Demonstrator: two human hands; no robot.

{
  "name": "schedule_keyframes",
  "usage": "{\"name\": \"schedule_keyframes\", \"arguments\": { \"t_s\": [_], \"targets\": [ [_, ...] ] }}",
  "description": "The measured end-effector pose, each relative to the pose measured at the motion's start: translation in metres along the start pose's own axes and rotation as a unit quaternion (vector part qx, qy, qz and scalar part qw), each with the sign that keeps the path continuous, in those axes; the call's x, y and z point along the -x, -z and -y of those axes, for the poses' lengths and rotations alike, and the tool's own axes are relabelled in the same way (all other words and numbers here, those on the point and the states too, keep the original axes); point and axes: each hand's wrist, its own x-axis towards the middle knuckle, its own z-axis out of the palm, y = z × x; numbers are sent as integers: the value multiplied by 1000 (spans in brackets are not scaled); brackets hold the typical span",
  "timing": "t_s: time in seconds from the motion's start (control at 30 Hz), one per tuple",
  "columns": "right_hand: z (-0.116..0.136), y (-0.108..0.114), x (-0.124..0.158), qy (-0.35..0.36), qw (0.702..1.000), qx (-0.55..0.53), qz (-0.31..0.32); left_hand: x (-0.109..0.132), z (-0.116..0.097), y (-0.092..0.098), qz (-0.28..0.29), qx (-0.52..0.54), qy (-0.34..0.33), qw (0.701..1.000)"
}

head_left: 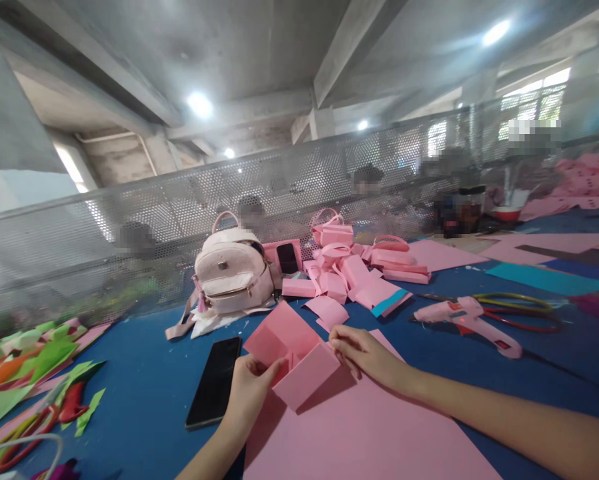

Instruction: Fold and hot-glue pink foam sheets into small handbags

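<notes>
Head view: the left hand (252, 383) has its fingers clamped on a folded pink paper piece (307, 387), thumb over the inner side. The right hand (367, 353) has its fingertips bunched together at the piece's right corner; whether they pinch it, I cannot tell. So the piece sits between the two sets of fingers, above a large pink sheet (379, 433) on the blue table (149, 380).

Crowding the left fingers is a black phone (212, 387), just to their left and partly behind the wrist. Farther left are red-handled scissors (74, 402) and green paper scraps (54, 360). Beyond the left fingers stands a pale backpack (234, 273). Ahead of the right fingers, a heap of pink paper pieces (339, 267) blocks the way forward, with a perforated metal screen (289, 180) behind. Right of those fingers lies a pink glue gun (474, 321), its cord trailing off rightward.
</notes>
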Motion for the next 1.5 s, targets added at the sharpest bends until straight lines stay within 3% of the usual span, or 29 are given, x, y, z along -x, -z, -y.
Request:
{"name": "schedule_keyframes", "arguments": {
  "t_s": [0.47,0.97,1.37,1.5],
  "targets": [
    [3,0,4,10,997,65,33,-1,3,1,5,-15,-1,1000],
    [7,2,6,43,980,196,-5,-2,5,1,5,-52,12,999],
    [5,-1,5,-15,996,90,-14,1,3,0,24,-7,6,1000],
    [7,-2,5,13,999,37,-13,2,-1,-1,51,8,-1,999]
  ]
}}
